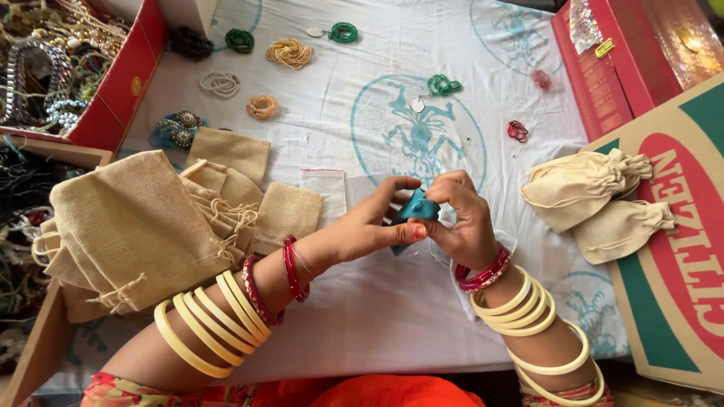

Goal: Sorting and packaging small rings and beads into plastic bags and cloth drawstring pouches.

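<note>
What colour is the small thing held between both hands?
The small pouch is teal blue, seen best in the head view.

Your left hand [369,226] and right hand [460,218] meet over the white printed cloth [377,316], both pinching a small teal pouch [415,207] between thumbs and fingertips. Cream and red bangles [219,316] ring both your wrists. To your left lies a heap of burlap drawstring bags [143,226]; a small clear plastic sleeve [324,188] lies just beside it. To your right, two cream cloth pouches [596,200] rest against a cardboard box [679,249]. Coiled bead strings [290,53], green, cream and orange, lie scattered across the far cloth.
</note>
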